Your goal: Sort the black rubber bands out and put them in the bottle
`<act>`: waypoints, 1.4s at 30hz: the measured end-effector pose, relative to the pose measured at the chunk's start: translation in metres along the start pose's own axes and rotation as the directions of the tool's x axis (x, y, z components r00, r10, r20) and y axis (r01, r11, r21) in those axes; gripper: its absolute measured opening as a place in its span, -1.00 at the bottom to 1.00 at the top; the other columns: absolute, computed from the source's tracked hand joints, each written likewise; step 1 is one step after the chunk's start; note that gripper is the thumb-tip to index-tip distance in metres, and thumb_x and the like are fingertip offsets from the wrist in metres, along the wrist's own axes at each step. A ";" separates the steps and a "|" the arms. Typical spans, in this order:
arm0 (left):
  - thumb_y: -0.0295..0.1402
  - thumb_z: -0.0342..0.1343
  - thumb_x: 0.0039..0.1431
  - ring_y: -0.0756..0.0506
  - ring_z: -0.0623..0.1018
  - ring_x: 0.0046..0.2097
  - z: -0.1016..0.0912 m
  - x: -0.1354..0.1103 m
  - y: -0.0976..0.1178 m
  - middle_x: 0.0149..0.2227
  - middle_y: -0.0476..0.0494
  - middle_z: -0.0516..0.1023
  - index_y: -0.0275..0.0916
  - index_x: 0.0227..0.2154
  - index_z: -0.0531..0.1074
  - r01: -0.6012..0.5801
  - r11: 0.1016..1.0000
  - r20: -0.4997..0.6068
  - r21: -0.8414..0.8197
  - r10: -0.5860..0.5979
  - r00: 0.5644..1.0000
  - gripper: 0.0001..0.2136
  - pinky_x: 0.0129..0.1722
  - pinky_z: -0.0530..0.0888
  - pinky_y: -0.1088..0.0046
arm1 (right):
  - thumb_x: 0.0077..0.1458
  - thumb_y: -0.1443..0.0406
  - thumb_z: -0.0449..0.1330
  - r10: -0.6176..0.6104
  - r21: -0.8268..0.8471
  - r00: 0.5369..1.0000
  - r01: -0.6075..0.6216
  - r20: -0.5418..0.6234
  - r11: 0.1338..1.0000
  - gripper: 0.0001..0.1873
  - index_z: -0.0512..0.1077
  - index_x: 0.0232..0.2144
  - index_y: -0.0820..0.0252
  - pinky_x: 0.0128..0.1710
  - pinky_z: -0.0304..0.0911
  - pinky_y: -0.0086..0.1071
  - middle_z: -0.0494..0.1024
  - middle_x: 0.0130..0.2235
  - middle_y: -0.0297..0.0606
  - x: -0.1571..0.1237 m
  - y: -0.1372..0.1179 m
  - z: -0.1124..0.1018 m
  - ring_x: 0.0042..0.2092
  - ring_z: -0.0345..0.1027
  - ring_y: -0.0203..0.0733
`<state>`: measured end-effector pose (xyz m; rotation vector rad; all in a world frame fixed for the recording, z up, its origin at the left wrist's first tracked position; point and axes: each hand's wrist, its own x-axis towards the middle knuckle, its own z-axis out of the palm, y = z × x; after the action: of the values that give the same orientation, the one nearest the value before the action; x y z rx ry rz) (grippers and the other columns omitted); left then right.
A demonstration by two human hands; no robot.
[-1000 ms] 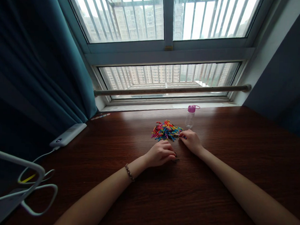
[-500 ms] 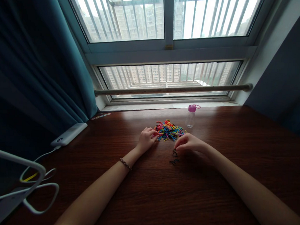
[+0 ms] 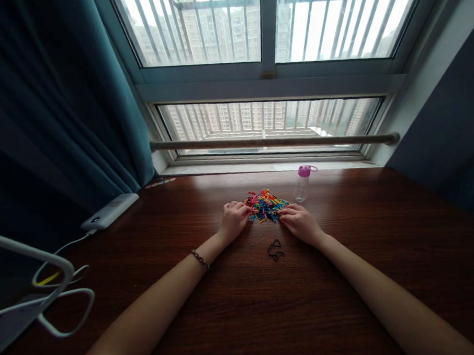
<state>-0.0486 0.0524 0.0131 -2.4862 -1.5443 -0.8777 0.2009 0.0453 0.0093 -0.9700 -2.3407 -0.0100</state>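
Note:
A heap of small coloured rubber bands [image 3: 265, 205] lies on the dark wooden table [image 3: 333, 307] near the window. My left hand [image 3: 233, 221] rests at the heap's left edge, fingers curled into the bands. My right hand [image 3: 300, 222] touches the heap's right edge, fingertips pinched among the bands. What either hand grips is too small to make out. Two or three black bands [image 3: 275, 250] lie apart on the table, just nearer me between my wrists.
A small clear bottle with a pink cap [image 3: 301, 183] stands behind the heap on the right. A white power bank [image 3: 110, 210] with a cable lies at the left by the teal curtain [image 3: 60, 96]. White loops [image 3: 55, 295] sit at the lower left.
My left hand moved from the black bands up to the heap's left edge. My right hand carried a black band down to the small pile, let it go, and returned to the heap.

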 end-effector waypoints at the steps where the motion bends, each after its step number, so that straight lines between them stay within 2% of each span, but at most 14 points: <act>1: -0.32 -0.03 0.12 -0.11 0.34 -0.19 0.000 0.000 0.000 -0.33 -0.09 0.47 -0.18 -0.40 0.43 -0.003 1.000 -0.019 -0.013 0.003 1.000 -0.85 -0.15 0.19 0.32 | 0.06 0.35 0.05 -0.019 -0.040 1.000 0.020 0.008 0.999 -0.80 0.48 -0.38 0.09 -0.08 0.14 -0.24 0.49 -0.17 -0.31 0.000 0.000 0.001 -0.09 0.23 -0.16; 5: -0.37 -0.01 0.11 -0.09 0.38 -0.22 0.001 0.002 -0.001 -0.36 -0.08 0.48 -0.21 -0.41 0.41 -0.025 0.997 -0.086 -0.077 0.018 0.996 -0.89 -0.16 0.24 0.34 | 0.09 0.34 0.02 -0.060 -0.153 0.997 0.066 0.044 0.986 -0.77 0.47 -0.29 0.10 -0.07 0.12 -0.22 0.48 -0.13 -0.32 -0.001 0.000 0.002 -0.05 0.20 -0.13; 11: -0.41 0.03 0.07 -0.07 0.41 -0.28 0.003 0.005 -0.001 -0.41 -0.09 0.46 -0.25 -0.43 0.40 -0.068 0.979 -0.158 -0.192 0.038 0.987 -0.93 -0.21 0.31 0.37 | 0.11 0.36 -0.01 -0.057 -0.197 0.996 0.069 0.069 0.978 -0.73 0.42 -0.19 0.14 -0.05 0.10 -0.23 0.47 -0.11 -0.28 0.000 0.001 0.000 -0.03 0.19 -0.14; 17: -0.40 0.05 0.04 -0.06 0.43 -0.30 0.004 0.004 -0.004 -0.40 -0.10 0.44 -0.26 -0.43 0.41 -0.010 0.956 -0.177 -0.294 -0.044 0.983 -0.93 -0.22 0.36 0.39 | 0.08 0.40 0.00 -0.034 -0.201 0.997 0.048 0.075 0.978 -0.71 0.42 -0.18 0.18 -0.04 0.10 -0.22 0.46 -0.11 -0.21 -0.001 0.002 0.002 0.00 0.18 -0.11; 23: -0.37 0.06 0.03 -0.06 0.46 -0.30 0.004 0.002 -0.005 -0.38 -0.10 0.46 -0.26 -0.42 0.41 0.074 0.924 -0.141 -0.374 -0.136 0.981 -0.92 -0.24 0.39 0.40 | 0.08 0.42 -0.03 -0.010 -0.117 1.000 0.013 0.030 0.993 -0.70 0.41 -0.17 0.19 -0.05 0.14 -0.23 0.46 -0.13 -0.20 -0.001 0.003 0.004 -0.03 0.21 -0.13; 26: -0.37 0.05 0.03 -0.05 0.47 -0.29 0.004 0.002 -0.006 -0.37 -0.09 0.47 -0.26 -0.41 0.40 0.099 0.916 -0.135 -0.388 -0.163 0.977 -0.91 -0.23 0.39 0.41 | 0.08 0.40 -0.01 0.025 -0.025 0.998 -0.026 -0.054 0.999 -0.71 0.42 -0.18 0.16 -0.05 0.14 -0.20 0.47 -0.14 -0.20 -0.001 0.004 0.005 -0.04 0.23 -0.14; 29: -0.36 0.05 0.04 -0.05 0.47 -0.28 0.005 0.002 -0.006 -0.36 -0.10 0.47 -0.26 -0.41 0.41 0.094 0.918 -0.131 -0.386 -0.155 0.979 -0.90 -0.22 0.39 0.40 | 0.06 0.37 0.02 0.135 0.163 0.977 -0.108 -0.164 0.981 -0.74 0.45 -0.24 0.13 -0.07 0.17 -0.19 0.49 -0.19 -0.21 0.000 0.006 0.008 -0.09 0.28 -0.14; 32: -0.37 0.05 0.04 -0.06 0.46 -0.28 0.005 0.002 -0.006 -0.37 -0.11 0.47 -0.26 -0.42 0.41 0.073 0.923 -0.132 -0.377 -0.132 0.983 -0.91 -0.22 0.39 0.39 | 0.01 0.29 0.09 0.362 0.444 0.914 -0.252 -0.183 0.860 -0.80 0.48 -0.31 0.15 -0.15 0.24 -0.24 0.51 -0.25 -0.20 0.002 0.007 0.008 -0.19 0.35 -0.15; 34: -0.39 0.05 0.04 -0.06 0.46 -0.28 0.005 0.002 -0.006 -0.37 -0.11 0.46 -0.26 -0.42 0.41 0.055 0.925 -0.137 -0.376 -0.114 0.984 -0.92 -0.22 0.39 0.39 | -0.07 0.23 0.17 0.528 0.623 0.842 -0.355 -0.110 0.697 -0.80 0.47 -0.36 0.19 -0.23 0.28 -0.27 0.52 -0.31 -0.19 0.003 0.006 0.005 -0.27 0.39 -0.15; 36: -0.40 0.04 0.03 -0.06 0.46 -0.29 0.004 0.002 -0.006 -0.38 -0.11 0.46 -0.26 -0.42 0.41 0.042 0.924 -0.146 -0.379 -0.104 0.984 -0.92 -0.23 0.40 0.39 | -0.18 0.20 0.25 0.603 0.750 0.798 -0.398 -0.002 0.529 -0.76 0.45 -0.42 0.24 -0.31 0.29 -0.32 0.53 -0.40 -0.21 0.005 0.003 -0.001 -0.36 0.40 -0.18; 37: -0.41 0.05 0.03 -0.06 0.46 -0.29 0.004 0.003 -0.005 -0.38 -0.12 0.46 -0.26 -0.42 0.41 0.039 0.924 -0.150 -0.380 -0.103 0.983 -0.93 -0.23 0.40 0.39 | -0.21 0.19 0.27 0.594 0.791 0.802 -0.403 0.063 0.460 -0.75 0.44 -0.46 0.25 -0.35 0.28 -0.34 0.52 -0.44 -0.22 0.006 0.001 -0.005 -0.39 0.39 -0.21; 39: -0.42 0.05 0.03 -0.06 0.46 -0.29 0.004 0.003 -0.005 -0.38 -0.12 0.46 -0.26 -0.43 0.42 0.038 0.924 -0.156 -0.380 -0.105 0.982 -0.93 -0.24 0.40 0.39 | -0.25 0.20 0.29 0.473 0.828 0.850 -0.427 0.232 0.362 -0.73 0.42 -0.48 0.27 -0.40 0.27 -0.39 0.50 -0.48 -0.26 0.008 -0.007 -0.013 -0.43 0.37 -0.26; 40: -0.42 0.05 0.03 -0.06 0.46 -0.30 0.004 0.003 -0.005 -0.38 -0.12 0.46 -0.26 -0.43 0.42 0.039 0.924 -0.156 -0.380 -0.106 0.982 -0.93 -0.24 0.41 0.39 | -0.27 0.20 0.30 0.377 0.825 0.867 -0.456 0.326 0.335 -0.72 0.43 -0.47 0.27 -0.42 0.26 -0.41 0.50 -0.48 -0.28 0.009 -0.012 -0.017 -0.45 0.37 -0.27; 42: -0.42 0.06 0.02 -0.06 0.46 -0.30 0.005 0.003 -0.005 -0.38 -0.12 0.47 -0.26 -0.43 0.42 0.038 0.923 -0.151 -0.383 -0.104 0.983 -0.93 -0.24 0.41 0.39 | -0.30 0.22 0.32 0.185 0.789 0.857 -0.516 0.482 0.334 -0.69 0.44 -0.44 0.28 -0.42 0.25 -0.43 0.50 -0.46 -0.29 0.010 -0.022 -0.022 -0.44 0.37 -0.29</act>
<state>-0.0495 0.0586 0.0095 -2.5214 -1.5391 -1.4867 0.1929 0.0298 0.0375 -0.8664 -1.7928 1.5660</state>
